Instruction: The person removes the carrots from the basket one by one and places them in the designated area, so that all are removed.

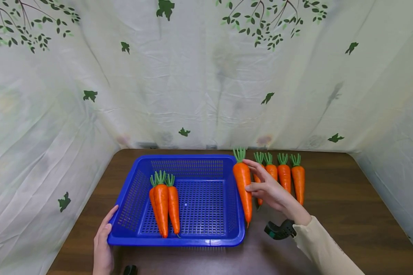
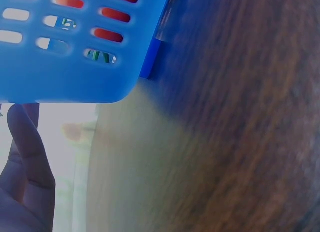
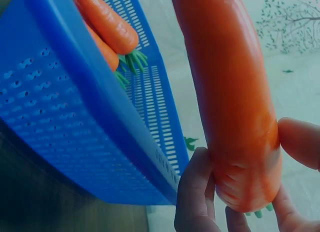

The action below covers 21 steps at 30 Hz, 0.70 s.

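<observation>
A blue plastic basket with slotted walls stands on the table. Inside its left half lie three orange carrots with green stubby tops, one partly covered by its neighbour. My right hand holds another carrot between thumb and fingers near its thick top end, over the basket's right rim in the head view. The right wrist view shows this carrot close up, fingers on both sides of it. My left hand rests against the basket's left rim, its fingers fairly straight; a fingertip meets the rim in the left wrist view.
Several more carrots lie in a row right of the basket, partly behind my right hand. The brown wooden table is bounded by pale curtains with leaf prints. A dark strap is on my right wrist.
</observation>
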Each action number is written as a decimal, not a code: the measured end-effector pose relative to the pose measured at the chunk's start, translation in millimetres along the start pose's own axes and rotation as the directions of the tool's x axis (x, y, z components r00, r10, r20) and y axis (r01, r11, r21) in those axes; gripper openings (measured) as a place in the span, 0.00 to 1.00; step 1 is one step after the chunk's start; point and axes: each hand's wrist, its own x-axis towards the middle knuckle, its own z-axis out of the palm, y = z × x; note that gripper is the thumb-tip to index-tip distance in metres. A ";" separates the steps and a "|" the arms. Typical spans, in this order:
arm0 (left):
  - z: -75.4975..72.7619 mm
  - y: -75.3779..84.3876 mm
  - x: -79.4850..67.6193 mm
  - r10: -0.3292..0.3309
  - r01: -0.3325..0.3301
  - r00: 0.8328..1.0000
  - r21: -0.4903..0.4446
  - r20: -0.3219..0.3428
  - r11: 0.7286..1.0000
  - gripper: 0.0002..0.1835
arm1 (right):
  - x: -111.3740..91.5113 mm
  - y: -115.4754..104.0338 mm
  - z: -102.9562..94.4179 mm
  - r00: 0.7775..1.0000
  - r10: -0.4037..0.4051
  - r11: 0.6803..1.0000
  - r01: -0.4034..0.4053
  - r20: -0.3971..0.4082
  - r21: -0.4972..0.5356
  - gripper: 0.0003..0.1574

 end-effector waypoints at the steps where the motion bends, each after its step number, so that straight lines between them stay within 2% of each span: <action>1: 0.1 -0.2 -0.1 0.005 -0.005 1.000 -0.005 0.001 1.000 0.27 | -0.9 0.6 -1.4 1.000 -0.001 1.000 0.001 -0.002 -0.006 0.49; 11: -0.3 -1.5 0.4 0.024 -0.024 1.000 -0.010 0.008 1.000 0.26 | -9.4 3.3 -10.0 1.000 -0.028 0.999 0.028 -0.009 0.018 0.49; 21: 1.1 -1.9 -1.2 0.052 -0.052 0.999 -0.026 -0.009 0.998 0.26 | -18.9 8.7 -18.2 0.999 -0.009 1.000 0.009 -0.035 -0.001 0.49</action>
